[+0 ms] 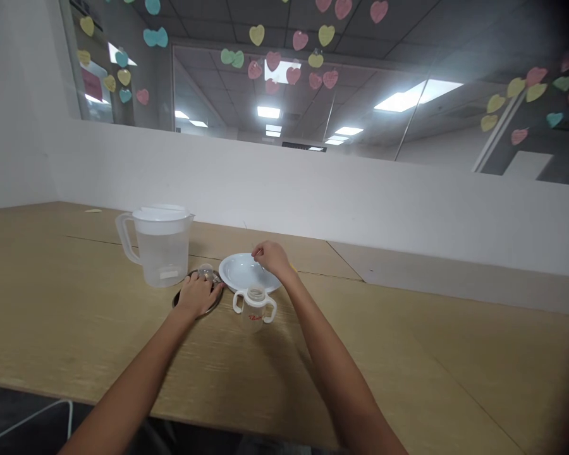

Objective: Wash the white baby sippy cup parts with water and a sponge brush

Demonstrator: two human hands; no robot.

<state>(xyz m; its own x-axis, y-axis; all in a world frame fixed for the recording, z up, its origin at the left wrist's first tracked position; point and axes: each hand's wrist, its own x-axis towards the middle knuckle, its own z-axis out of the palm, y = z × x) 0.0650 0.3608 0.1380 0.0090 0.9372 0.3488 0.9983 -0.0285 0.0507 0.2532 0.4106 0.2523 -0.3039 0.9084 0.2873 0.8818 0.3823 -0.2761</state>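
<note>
My left hand rests palm down over a small round metal tray, fingers forward and thumb apart. A clear domed cap sits at its fingertips; whether they touch it is hard to tell. Above the white bowl, my right hand is closed in a pinch. A thin, stick-like thing shows faintly below those fingers; its kind is unclear. In front of the bowl stands a clear baby bottle, upright and without a lid, with two white handles and red lettering.
A lidded, translucent pitcher stands left of the tray, its handle to the left. The wooden table reaches back to a white wall, with a window carrying heart-shaped notes above. Something yellow shows behind my right wrist.
</note>
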